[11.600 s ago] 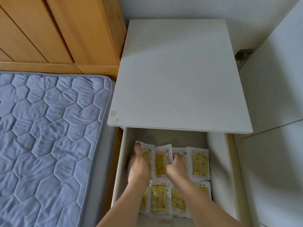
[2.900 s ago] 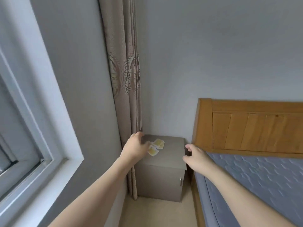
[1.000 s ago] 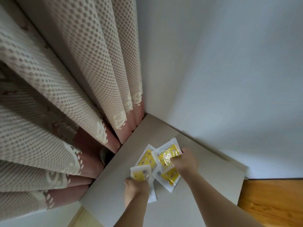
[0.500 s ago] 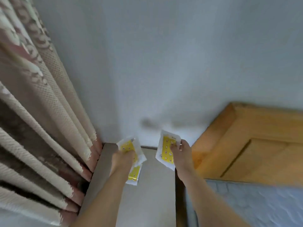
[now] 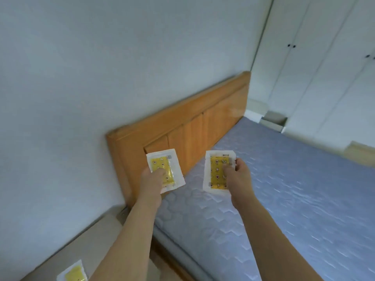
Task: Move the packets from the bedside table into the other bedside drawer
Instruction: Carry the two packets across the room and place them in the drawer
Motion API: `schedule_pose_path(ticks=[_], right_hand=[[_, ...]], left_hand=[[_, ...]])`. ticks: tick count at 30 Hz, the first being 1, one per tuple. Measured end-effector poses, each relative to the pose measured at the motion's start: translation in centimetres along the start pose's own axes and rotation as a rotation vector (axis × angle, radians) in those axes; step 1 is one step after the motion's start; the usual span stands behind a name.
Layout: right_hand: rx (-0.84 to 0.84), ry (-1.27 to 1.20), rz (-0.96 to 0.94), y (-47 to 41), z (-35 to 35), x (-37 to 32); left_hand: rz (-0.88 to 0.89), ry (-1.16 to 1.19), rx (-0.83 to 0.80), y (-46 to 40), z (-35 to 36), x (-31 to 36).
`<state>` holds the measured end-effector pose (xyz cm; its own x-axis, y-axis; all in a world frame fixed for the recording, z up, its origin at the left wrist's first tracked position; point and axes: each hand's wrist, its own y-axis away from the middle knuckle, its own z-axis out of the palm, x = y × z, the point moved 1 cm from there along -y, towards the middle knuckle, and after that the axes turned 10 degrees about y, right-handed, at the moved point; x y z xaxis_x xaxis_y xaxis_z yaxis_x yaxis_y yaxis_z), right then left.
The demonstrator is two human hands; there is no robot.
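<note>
My left hand (image 5: 151, 182) grips a white packet with a yellow patterned centre (image 5: 165, 169), held up in front of the wooden headboard. A second packet of the same kind (image 5: 217, 171) is pinched in my right hand (image 5: 238, 179) above the mattress. One more packet (image 5: 73, 272) lies on the grey bedside table (image 5: 97, 232) at the bottom left, partly cut off by the frame edge. Across the bed, at the far right, the other bedside table (image 5: 273, 121) stands with its drawer pulled out.
A blue quilted mattress (image 5: 284, 189) fills the right half of the view. The orange wooden headboard (image 5: 192, 126) runs along the pale wall. White wardrobe doors (image 5: 324, 67) rise behind the far bedside table.
Both hands have lifted a packet each off the grey bedside table. The view has swung right, from the curtain corner to the bed and the far side of the room.
</note>
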<state>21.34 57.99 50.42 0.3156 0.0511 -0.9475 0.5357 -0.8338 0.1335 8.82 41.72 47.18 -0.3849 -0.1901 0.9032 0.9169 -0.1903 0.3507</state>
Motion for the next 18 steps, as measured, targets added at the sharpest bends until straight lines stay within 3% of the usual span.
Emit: schedule_pose_path(ticks=[7, 12, 18], right_hand=[[0.443, -0.028, 0.044, 4.3, -24.6, 5.0], [0.790, -0.075, 0.095, 13.5, -44.7, 12.6], [1.143, -0.119, 0.196, 27.7, -64.8, 21.4]], left_hand=[[0.087, -0.170, -0.505, 14.3, 19.1, -5.5], [0.079, -0.281, -0.805, 31.4, 30.3, -14.6], [0.015, -0.306, -1.188, 54.5, 38.4, -25.1]])
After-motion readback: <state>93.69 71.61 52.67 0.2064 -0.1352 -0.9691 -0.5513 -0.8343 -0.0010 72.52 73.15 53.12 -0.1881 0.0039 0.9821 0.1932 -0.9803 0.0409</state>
